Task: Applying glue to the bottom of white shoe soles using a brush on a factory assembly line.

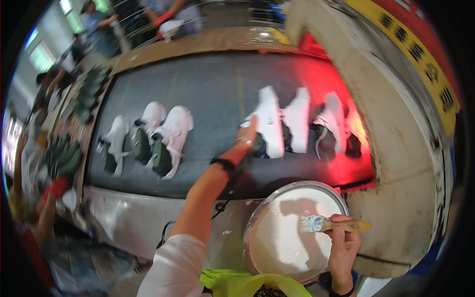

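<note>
My left hand (247, 132) is at the side of a white shoe upper (269, 121) fitted on a dark green last, on the right half of a dark conveyor belt (213, 94). Its fingers, partly hidden and blurred, appear closed on the upper's edge. In my right hand (344, 245) is a paintbrush (346, 226) with a wooden handle and whitish bristles. It is held sideways above a round bucket (255, 213) of milky white liquid (284, 242), bristles pointing left. Another white upper (298, 121) stands right beside the one at my left hand.
Further right, more uppers (334, 121) sit in red light by a beige machine housing (396, 148). Several uppers (175, 133) stand on the belt's left. Green lasts (91, 94) line a rack at left, where a red-gloved hand (58, 187) works. Another person (170, 20) is across the belt.
</note>
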Demonstrator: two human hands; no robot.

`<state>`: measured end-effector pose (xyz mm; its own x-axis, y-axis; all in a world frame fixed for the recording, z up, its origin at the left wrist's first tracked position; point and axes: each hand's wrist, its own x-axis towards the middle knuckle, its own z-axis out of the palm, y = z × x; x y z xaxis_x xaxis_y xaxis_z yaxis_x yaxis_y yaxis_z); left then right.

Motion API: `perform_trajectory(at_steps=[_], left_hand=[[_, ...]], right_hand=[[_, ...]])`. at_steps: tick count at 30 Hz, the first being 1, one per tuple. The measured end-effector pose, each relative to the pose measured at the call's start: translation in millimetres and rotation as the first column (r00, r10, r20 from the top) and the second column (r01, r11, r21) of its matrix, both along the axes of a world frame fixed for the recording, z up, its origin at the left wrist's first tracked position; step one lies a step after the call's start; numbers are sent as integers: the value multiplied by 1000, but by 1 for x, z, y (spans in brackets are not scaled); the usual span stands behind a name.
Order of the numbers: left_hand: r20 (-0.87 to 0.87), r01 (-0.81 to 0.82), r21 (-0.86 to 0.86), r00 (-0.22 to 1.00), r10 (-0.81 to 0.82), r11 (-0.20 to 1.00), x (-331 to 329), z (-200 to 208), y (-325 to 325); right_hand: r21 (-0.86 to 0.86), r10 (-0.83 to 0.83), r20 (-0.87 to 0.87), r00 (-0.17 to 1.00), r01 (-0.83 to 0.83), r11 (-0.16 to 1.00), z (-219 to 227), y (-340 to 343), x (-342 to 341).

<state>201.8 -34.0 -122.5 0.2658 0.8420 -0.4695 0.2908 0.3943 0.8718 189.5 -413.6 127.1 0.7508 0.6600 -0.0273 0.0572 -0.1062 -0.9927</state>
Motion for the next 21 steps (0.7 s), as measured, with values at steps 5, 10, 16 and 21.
perform_trajectory(at_steps=[5,10,16,21], left_hand=[[-359,389,-156,834,-419,908,-25,106,-12],[-825,726,553,407,392,409,-150,100,30],[-737,110,500,574,356,859,-214,93,10],[-768,272,540,547,334,797,-210,93,35]], right_hand=[[43,-23,2,1000,23,999,10,-6,-5],[90,48,1,999,-48,995,10,-19,-11],[82,69,1,998,-69,994,22,-13,-27],[75,33,11,999,-34,997,19,-17,-28]])
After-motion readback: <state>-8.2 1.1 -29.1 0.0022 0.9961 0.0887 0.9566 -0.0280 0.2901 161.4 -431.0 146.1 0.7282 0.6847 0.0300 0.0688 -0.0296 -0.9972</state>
